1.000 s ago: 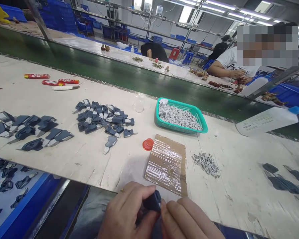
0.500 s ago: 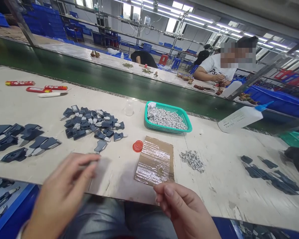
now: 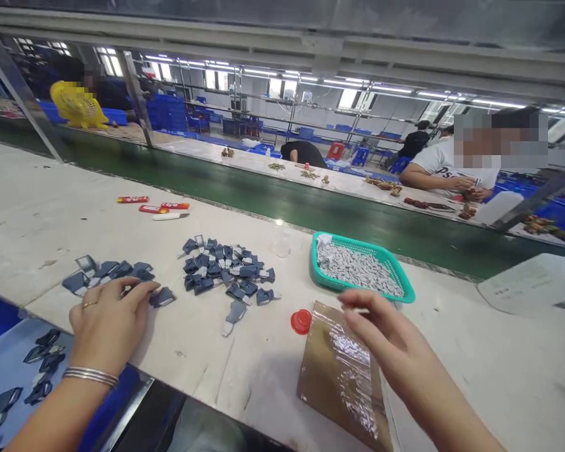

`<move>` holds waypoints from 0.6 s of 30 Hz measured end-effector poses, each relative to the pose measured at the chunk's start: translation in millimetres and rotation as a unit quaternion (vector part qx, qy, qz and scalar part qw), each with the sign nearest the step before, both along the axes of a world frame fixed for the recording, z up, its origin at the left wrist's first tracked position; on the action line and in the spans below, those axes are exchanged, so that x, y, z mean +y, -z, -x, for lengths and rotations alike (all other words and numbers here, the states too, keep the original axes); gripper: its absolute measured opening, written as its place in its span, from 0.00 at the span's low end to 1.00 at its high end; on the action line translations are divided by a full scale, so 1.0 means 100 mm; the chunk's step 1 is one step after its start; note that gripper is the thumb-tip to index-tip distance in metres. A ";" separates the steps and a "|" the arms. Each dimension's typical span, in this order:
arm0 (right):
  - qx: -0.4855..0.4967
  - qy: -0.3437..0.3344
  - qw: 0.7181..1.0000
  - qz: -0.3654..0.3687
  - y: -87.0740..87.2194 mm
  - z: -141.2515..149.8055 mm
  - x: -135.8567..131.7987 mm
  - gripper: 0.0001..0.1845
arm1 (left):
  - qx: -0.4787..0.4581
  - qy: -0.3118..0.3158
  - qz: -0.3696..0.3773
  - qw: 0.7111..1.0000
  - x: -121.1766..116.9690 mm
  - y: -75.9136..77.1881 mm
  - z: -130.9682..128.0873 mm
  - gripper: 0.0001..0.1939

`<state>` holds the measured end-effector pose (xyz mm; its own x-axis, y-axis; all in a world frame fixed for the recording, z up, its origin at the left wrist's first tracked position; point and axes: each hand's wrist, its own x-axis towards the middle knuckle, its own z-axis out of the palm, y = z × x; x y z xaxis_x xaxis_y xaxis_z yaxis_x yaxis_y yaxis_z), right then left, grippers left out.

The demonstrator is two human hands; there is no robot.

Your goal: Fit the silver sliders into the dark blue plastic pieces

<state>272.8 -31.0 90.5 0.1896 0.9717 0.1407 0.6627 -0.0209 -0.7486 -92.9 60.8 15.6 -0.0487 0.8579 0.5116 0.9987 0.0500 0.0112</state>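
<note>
My left hand (image 3: 110,317), with a ring and a bangle, is over a group of dark blue plastic pieces (image 3: 108,271) at the left. Its fingers are curled down onto one dark blue piece, mostly hidden under them. My right hand (image 3: 388,333) hovers over the upper right of a brown cardboard sheet (image 3: 329,358) covered in shiny film. Its thumb and fingers are apart, and nothing shows between them. Just beyond those fingertips stands a green basket (image 3: 316,267) full of small grey-white bits. A red cap (image 3: 301,321) lies beside the cardboard.
A larger heap of dark blue pieces (image 3: 221,263) lies mid-table, with a single piece (image 3: 235,314) nearer me. Red tubes (image 3: 153,209) and a white-handled knife (image 3: 169,216) are behind. At right stands a translucent bottle (image 3: 537,282). A green conveyor (image 3: 245,199) separates me from a co-worker (image 3: 440,166).
My left hand has moved left from beside the lone piece to the left group. My right hand has risen from the cardboard's near edge toward the basket, its fingers parting. The view has swung left.
</note>
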 end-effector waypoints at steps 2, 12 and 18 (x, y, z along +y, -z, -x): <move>-0.147 -0.004 0.989 -0.002 -0.05 0.05 0.45 0.16 | -0.019 -0.014 -0.016 1.000 0.04 0.03 0.08 0.15; -0.333 0.005 0.942 0.036 0.29 0.38 1.98 0.15 | -0.074 0.048 0.017 0.996 0.05 0.03 0.36 0.10; -0.278 0.029 0.960 0.019 0.21 0.43 1.97 0.12 | -0.093 0.053 0.016 0.994 -0.02 -0.02 0.29 0.12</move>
<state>229.6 166.2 69.6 0.1498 0.9684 0.1996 0.9563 -0.0906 -0.2781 -122.2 58.6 17.3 -0.0489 0.8792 0.4740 0.9790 -0.0519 0.1971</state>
